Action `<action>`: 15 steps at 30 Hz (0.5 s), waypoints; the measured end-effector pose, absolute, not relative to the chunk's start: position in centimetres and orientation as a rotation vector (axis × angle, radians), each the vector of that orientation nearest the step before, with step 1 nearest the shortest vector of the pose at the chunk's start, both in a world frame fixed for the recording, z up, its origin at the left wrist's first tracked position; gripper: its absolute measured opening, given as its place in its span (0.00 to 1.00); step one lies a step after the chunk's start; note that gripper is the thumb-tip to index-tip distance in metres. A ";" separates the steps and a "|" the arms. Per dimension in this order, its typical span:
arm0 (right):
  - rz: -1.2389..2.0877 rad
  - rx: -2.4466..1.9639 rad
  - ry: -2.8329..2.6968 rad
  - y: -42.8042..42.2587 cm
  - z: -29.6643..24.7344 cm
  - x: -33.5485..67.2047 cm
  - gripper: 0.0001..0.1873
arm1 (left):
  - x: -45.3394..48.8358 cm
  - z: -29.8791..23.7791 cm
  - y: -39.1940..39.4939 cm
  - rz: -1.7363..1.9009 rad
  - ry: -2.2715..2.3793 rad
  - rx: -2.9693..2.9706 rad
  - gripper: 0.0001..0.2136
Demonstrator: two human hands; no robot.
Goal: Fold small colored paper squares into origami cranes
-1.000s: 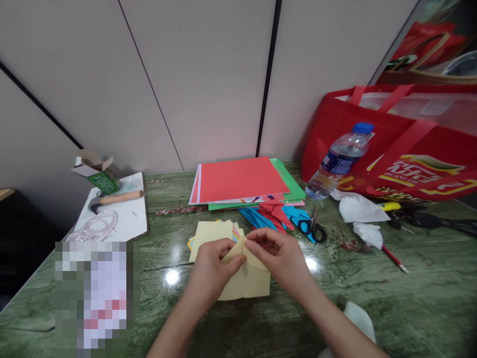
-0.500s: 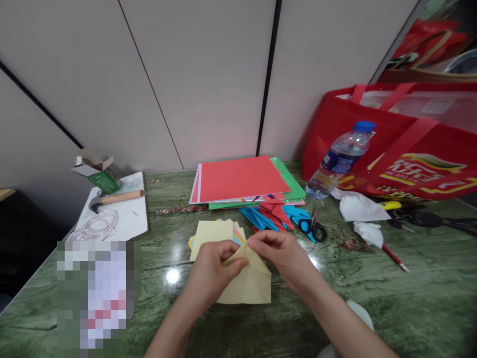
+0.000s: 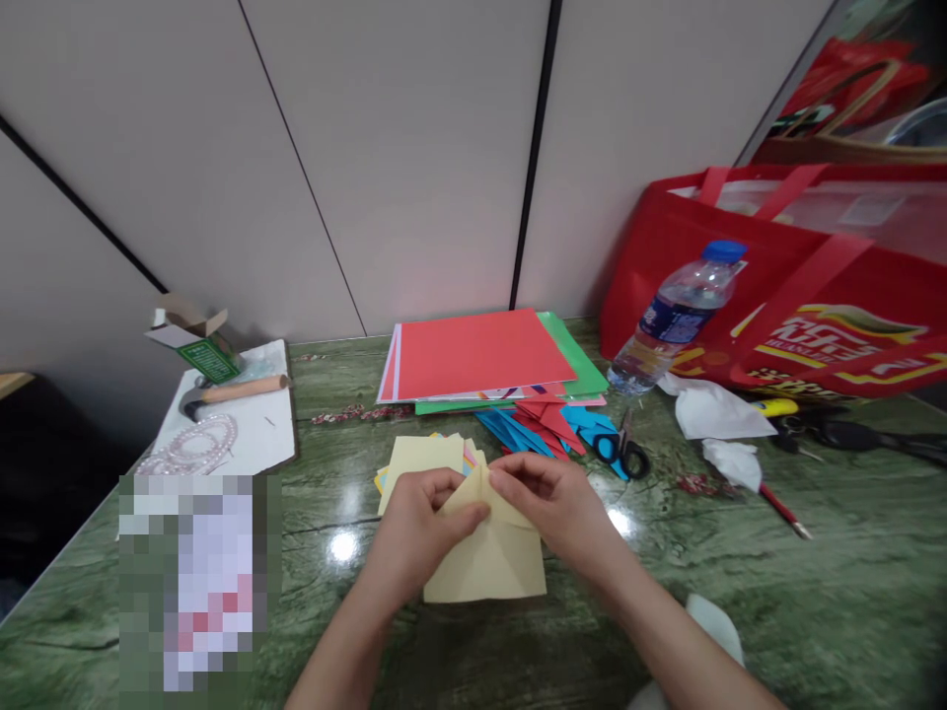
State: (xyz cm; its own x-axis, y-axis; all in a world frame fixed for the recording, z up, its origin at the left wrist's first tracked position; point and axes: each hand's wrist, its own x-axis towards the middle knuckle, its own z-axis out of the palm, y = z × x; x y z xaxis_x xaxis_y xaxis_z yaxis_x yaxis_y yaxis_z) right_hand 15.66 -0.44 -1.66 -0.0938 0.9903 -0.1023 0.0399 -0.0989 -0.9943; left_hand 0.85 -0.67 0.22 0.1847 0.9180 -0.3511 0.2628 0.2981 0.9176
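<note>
A pale yellow sheet of paper (image 3: pixel 484 567), folded to a point at its top, is held up between my two hands over the table. My left hand (image 3: pixel 421 528) pinches its left slope, thumb lying on the front face. On the other side, my right hand (image 3: pixel 551 503) is closed on the paper by the tip, with thumb and fingers pressed together. Just behind the left hand lies a small stack of coloured square papers (image 3: pixel 425 459), a pale yellow one on top. The fingertips behind the folded sheet are hidden.
Behind are large coloured sheets (image 3: pixel 480 350), blue and red folded paper pieces (image 3: pixel 537 429) and scissors (image 3: pixel 621 449). A bottle (image 3: pixel 677 316) leans by a red bag (image 3: pixel 776 276) at right. At left, a hammer (image 3: pixel 241 390) and a green box (image 3: pixel 203 350) rest on a white board (image 3: pixel 258 434).
The folded sheet's lower part has spread wider and flatter between my hands. My right hand has shifted slightly left, and both hands keep their pinch near the tip.
</note>
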 end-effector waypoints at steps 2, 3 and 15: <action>1.352 -1.257 -1.282 -0.4 -1.7 15.6 0.09 | 0.8 0.2 -0.6 0.700 1.348 1.189 0.09; 1.339 -1.269 -1.285 -0.4 -1.7 15.6 0.08 | 0.8 0.2 -0.5 0.703 1.348 1.192 0.09; 1.232 -1.338 -1.273 -0.5 -1.5 15.7 0.09 | 0.8 0.3 -0.6 0.681 1.241 1.237 0.09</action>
State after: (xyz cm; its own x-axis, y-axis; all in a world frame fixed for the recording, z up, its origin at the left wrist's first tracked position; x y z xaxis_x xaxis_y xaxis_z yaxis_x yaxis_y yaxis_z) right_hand 15.65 -0.52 -1.48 -0.0221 0.9965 -0.0803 0.1130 -0.0773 -0.9906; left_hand 0.84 -0.56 0.31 0.2606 0.9116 -0.3180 0.2216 0.2641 0.9387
